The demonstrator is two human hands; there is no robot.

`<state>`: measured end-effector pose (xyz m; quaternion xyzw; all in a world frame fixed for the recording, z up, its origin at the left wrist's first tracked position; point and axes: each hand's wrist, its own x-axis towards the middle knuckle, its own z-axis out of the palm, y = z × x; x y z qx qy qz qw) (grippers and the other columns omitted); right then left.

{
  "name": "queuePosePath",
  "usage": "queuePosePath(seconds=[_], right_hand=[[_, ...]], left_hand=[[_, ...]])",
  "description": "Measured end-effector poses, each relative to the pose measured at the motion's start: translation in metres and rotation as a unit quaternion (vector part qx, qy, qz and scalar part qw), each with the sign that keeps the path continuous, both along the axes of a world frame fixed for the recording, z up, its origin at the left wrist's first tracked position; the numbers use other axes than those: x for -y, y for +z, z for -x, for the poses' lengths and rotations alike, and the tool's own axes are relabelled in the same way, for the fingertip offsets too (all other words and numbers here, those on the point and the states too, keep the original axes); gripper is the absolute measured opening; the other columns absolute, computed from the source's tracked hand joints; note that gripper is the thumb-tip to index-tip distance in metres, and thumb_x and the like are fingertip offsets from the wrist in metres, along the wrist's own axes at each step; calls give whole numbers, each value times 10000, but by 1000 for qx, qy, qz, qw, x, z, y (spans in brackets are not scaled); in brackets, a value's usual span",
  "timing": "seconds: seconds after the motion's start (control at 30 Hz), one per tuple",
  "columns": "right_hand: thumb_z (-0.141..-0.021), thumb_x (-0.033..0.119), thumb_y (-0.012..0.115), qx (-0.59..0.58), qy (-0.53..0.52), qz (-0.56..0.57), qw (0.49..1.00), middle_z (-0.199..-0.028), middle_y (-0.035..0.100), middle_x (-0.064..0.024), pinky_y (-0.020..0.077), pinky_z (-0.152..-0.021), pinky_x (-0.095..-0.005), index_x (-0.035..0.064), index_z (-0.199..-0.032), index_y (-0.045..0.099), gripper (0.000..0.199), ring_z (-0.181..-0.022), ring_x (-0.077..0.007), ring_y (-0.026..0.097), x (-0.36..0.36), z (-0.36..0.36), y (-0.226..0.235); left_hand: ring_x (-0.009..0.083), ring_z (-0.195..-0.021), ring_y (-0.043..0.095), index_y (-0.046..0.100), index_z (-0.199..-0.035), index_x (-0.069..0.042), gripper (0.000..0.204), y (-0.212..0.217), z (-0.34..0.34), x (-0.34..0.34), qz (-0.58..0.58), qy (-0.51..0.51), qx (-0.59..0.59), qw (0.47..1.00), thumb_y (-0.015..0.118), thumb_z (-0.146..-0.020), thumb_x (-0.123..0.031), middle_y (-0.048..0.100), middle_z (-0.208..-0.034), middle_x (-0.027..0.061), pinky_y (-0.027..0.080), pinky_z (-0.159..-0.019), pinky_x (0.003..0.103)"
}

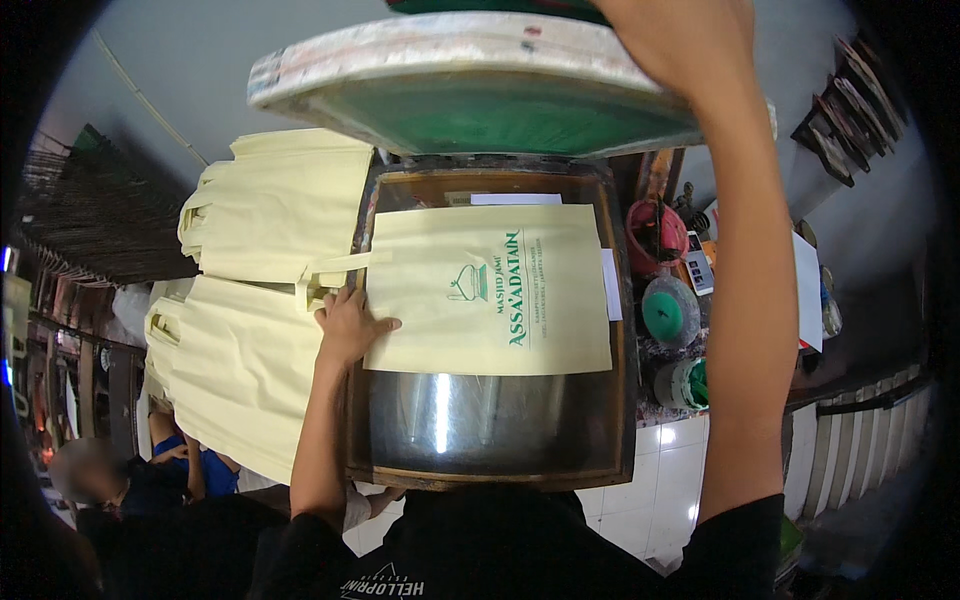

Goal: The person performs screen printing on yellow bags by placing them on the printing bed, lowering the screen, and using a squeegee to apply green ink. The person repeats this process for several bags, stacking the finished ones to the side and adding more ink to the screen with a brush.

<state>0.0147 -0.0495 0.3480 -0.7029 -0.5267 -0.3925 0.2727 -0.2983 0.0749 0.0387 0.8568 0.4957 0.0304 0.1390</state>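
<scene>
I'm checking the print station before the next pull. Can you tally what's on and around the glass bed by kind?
Printed cream tote bag on the bed: 1
Stacks of blank cream bags: 2
Raised screen frame: 1
Green ink tubs: 2
Total: 6

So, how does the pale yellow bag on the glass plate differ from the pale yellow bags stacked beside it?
The pale yellow fabric bag on the glass plate carries a green print; the pale yellow bags stacked beside it look plain. The first lies single and flat, the others overlap in piles. The left hand touches the printed bag's edge, at the boundary with the stack. Both kinds share colour and handles.
</scene>
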Motion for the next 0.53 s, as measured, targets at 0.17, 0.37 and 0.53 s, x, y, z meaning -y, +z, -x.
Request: queuePosePath(seconds=[0.17,0.37,0.53], right_hand=[[-804,502,778,-67,3,31,997,-725,711,-178,523,-672,-434,25,-842,767,479,-688,-336,688,-21,-23,20],[-790,479,790,-57,13,32,998,-764,718,-200,524,-673,-428,15,-850,763,469,-701,-336,696,-25,-17,26],[-789,458,794,-52,45,-1,998,-807,740,-202,546,-708,-408,28,-915,784,448,-742,-321,725,-33,0,20]], left_hand=[[364,-1073,641,683,-1203,18,615,34,17,-32,121,30,252,960,883,-766,-366,657,-1171,237,506,-939,431],[367,-1213,628,584,-1364,-10,767,95,206,-139,-63,207,84,973,845,-748,-384,658,-1301,228,461,-1041,442],[362,-1366,505,479,-1469,-40,763,128,288,-127,-421,268,28,866,812,-829,-292,554,-1447,226,367,-1131,476]])
